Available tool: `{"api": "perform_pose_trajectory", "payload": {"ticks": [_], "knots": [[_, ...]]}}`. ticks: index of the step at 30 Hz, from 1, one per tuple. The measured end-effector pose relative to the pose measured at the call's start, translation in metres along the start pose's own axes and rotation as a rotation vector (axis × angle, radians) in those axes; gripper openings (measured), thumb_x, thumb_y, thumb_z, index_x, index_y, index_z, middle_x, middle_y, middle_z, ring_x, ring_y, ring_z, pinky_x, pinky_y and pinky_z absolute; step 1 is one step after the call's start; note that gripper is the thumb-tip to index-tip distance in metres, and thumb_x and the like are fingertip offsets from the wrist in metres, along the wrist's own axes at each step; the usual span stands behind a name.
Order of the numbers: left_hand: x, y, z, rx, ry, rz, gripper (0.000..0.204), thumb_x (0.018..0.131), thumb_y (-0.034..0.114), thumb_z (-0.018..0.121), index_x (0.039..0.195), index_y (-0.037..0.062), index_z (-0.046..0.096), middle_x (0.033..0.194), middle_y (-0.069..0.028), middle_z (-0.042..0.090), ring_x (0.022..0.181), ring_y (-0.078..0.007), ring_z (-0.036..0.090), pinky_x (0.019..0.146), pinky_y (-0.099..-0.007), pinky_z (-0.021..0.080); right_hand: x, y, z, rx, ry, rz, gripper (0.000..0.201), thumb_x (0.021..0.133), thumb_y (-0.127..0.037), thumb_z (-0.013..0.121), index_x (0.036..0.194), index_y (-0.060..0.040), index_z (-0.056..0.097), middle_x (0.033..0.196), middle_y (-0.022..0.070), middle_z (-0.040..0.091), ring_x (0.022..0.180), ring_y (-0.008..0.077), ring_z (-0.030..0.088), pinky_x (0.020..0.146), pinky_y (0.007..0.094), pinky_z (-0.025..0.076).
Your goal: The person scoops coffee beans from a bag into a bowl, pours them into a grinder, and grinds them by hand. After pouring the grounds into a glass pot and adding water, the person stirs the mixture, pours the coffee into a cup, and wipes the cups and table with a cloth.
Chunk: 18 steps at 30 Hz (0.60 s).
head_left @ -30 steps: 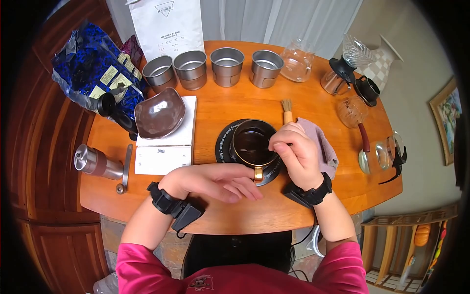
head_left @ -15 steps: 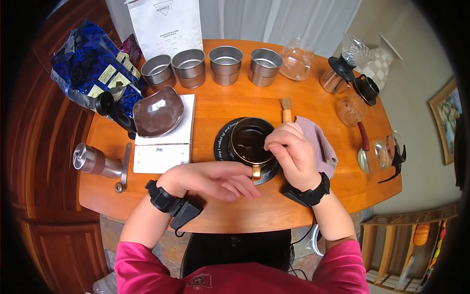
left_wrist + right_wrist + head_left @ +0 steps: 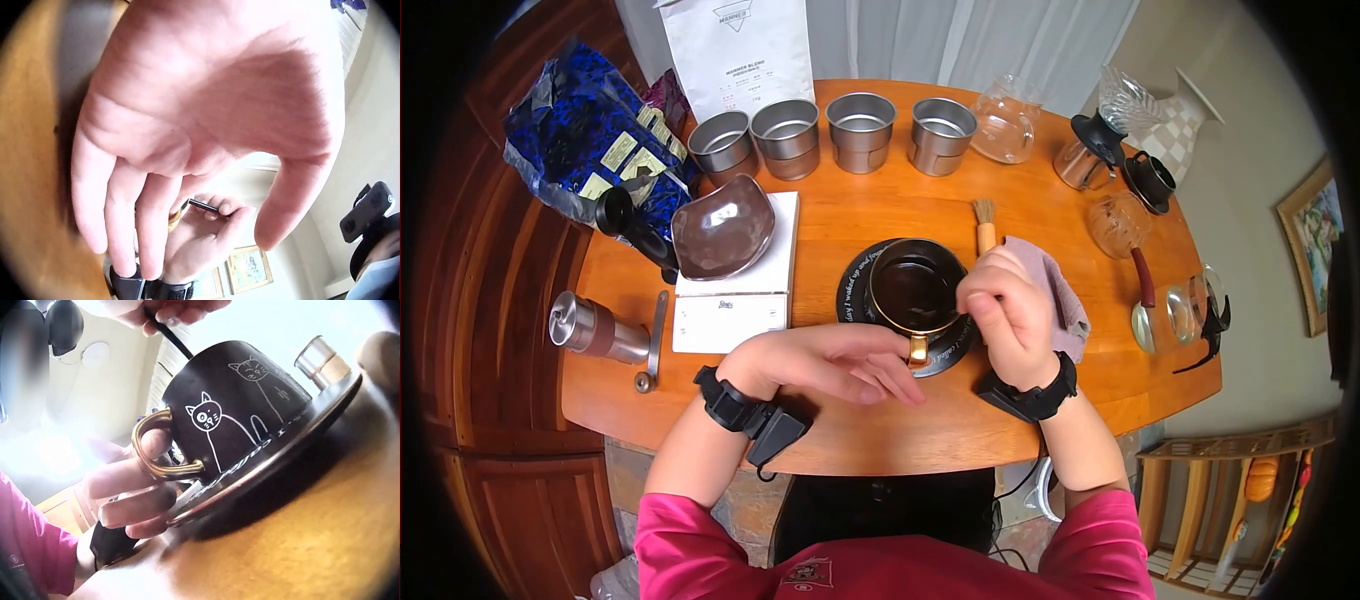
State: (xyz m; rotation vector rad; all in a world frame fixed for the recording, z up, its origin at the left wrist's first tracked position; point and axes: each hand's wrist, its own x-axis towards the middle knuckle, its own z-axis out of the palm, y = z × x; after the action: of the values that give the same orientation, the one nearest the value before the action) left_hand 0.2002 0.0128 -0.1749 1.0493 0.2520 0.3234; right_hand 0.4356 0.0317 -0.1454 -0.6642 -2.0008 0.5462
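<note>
A black cup [image 3: 215, 403] with white cat drawings and a gold handle [image 3: 139, 447] sits on a black saucer [image 3: 855, 285] with white lettering. Dark liquid [image 3: 915, 290] shows inside. My right hand [image 3: 1010, 315] is over the cup's right rim. It pinches a thin black stick [image 3: 172, 332] that slants down into the cup; the stick's lower end is hidden. At the handle, on the near side, is my left hand [image 3: 830, 362], its fingers loosely extended and thumb apart. In the right wrist view a fingertip [image 3: 155, 444] shows within the handle's loop.
Right of the saucer lie a brush [image 3: 986, 230] and a folded cloth [image 3: 1050, 290]. A brown dish [image 3: 725, 230] rests on a white scale [image 3: 730, 325], beside a hand grinder [image 3: 600, 330]. Several metal cups [image 3: 863, 135] and a glass server [image 3: 1005, 125] line the back.
The right hand has shifted over the rim, left and then back to the right, still pinching the stick. The left hand and the cup's handle have moved slightly left.
</note>
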Motion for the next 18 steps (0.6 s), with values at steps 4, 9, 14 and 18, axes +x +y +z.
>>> {"api": "perform_pose_trajectory", "payload": {"ticks": [4,9,14,18], "knots": [[0.0033,-0.0040,0.0023,-0.038,-0.024,0.032,0.065,0.076,-0.005,0.052,0.136,0.0095,0.033,0.122,-0.0263,0.049,0.119,-0.0317,0.045,0.100,-0.0381,0.032,0.0019,0.0017,0.0051,-0.074,-0.034,-0.025,0.007,0.082,-0.013,0.057,0.080,-0.0057,0.058,0.074,0.0061,0.056,0.073,0.0246,0.050,0.073,0.0344,0.035],[0.0020,-0.0008,0.0022,0.013,0.005,-0.014,0.065,0.076,-0.006,0.053,0.136,0.0087,0.033,0.123,-0.0260,0.049,0.119,-0.0312,0.046,0.100,-0.0385,0.032,0.0037,0.0046,0.0036,-0.307,0.074,-0.008,0.007,0.082,-0.013,0.057,0.079,-0.0060,0.058,0.074,0.0056,0.056,0.072,0.0236,0.050,0.075,0.0334,0.034],[-0.0008,-0.0003,-0.0009,0.027,0.003,-0.004,0.066,0.075,-0.006,0.053,0.136,0.0083,0.032,0.122,-0.0257,0.049,0.118,-0.0313,0.046,0.100,-0.0388,0.032,-0.0001,0.0026,-0.0032,-0.153,0.077,0.021,0.007,0.082,-0.012,0.057,0.078,-0.0057,0.057,0.073,0.0064,0.056,0.072,0.0233,0.050,0.073,0.0333,0.034],[0.0024,-0.0049,-0.0001,-0.017,-0.016,0.012,0.066,0.075,-0.007,0.053,0.136,0.0082,0.033,0.124,-0.0259,0.048,0.119,-0.0315,0.045,0.100,-0.0393,0.032,0.0017,0.0012,0.0034,-0.039,-0.022,-0.011,0.007,0.082,-0.012,0.058,0.078,-0.0055,0.057,0.073,0.0066,0.055,0.073,0.0237,0.050,0.072,0.0339,0.035]]}}
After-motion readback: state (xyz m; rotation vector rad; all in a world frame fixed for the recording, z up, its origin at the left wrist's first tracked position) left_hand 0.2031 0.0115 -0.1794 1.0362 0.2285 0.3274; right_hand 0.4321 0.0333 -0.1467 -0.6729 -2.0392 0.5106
